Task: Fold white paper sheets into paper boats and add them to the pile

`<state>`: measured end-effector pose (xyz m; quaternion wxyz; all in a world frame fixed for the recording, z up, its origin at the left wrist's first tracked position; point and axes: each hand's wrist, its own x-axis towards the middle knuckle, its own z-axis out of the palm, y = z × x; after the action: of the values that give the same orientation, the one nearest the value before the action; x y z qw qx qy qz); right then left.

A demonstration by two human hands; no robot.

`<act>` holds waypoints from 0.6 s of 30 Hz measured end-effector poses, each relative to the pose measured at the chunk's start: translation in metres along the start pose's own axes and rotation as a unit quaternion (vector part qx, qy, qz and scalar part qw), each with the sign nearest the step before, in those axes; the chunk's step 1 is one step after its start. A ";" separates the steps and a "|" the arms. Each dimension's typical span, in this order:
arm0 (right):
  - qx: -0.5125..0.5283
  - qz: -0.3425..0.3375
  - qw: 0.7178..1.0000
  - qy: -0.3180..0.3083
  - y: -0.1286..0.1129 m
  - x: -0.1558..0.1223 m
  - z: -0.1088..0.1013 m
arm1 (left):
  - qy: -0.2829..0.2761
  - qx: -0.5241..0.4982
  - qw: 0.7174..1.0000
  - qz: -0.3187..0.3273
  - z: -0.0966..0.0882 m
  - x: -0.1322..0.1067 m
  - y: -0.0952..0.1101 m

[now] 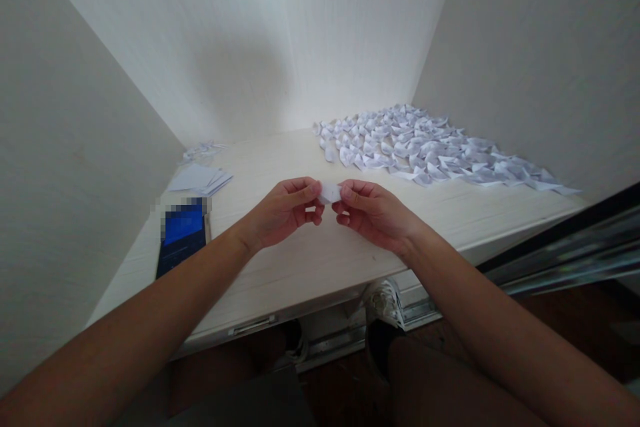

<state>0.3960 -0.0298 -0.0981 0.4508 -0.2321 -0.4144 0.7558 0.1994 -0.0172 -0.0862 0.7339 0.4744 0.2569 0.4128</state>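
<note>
A small folded piece of white paper (329,193) is held up between my two hands, above the pale tabletop. Thumb and fingers of my left hand (290,208) pinch its left end. Its right end is gripped the same way by my right hand (367,213). Part of the paper is covered by the fingertips. Many small folded paper pieces (415,147) lie spread in rows at the back right, beyond my right hand. To the left, a stack of flat white paper sheets (200,178) rests on the table.
A phone (183,237) with a lit screen lies at the left, partly behind my left forearm. Thin paper scraps (203,151) sit in the back left corner. Pale walls enclose the table (280,280) at the back and sides. A drawer handle (253,325) is on its front edge.
</note>
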 end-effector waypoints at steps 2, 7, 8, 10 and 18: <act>0.016 0.007 1.000 -0.003 0.000 0.000 0.001 | -0.006 -0.008 1.000 -0.008 0.000 0.000 0.000; 0.033 0.004 0.999 -0.015 0.000 0.000 0.002 | -0.023 -0.022 0.999 -0.035 -0.002 -0.002 0.000; 0.034 0.003 0.999 -0.018 0.000 0.000 0.002 | -0.026 -0.023 0.999 -0.039 -0.002 -0.002 0.000; 0.037 0.005 0.999 -0.025 0.001 0.000 0.003 | -0.034 -0.025 0.998 -0.038 -0.002 -0.003 0.000; 0.037 0.001 0.996 -0.077 0.000 -0.004 0.007 | -0.083 0.019 0.996 -0.002 0.003 -0.006 0.004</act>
<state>0.3927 -0.0361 -0.0943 0.4254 -0.1568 -0.4189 0.7868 0.1970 -0.0224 -0.0818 0.7440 0.5207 0.2039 0.3657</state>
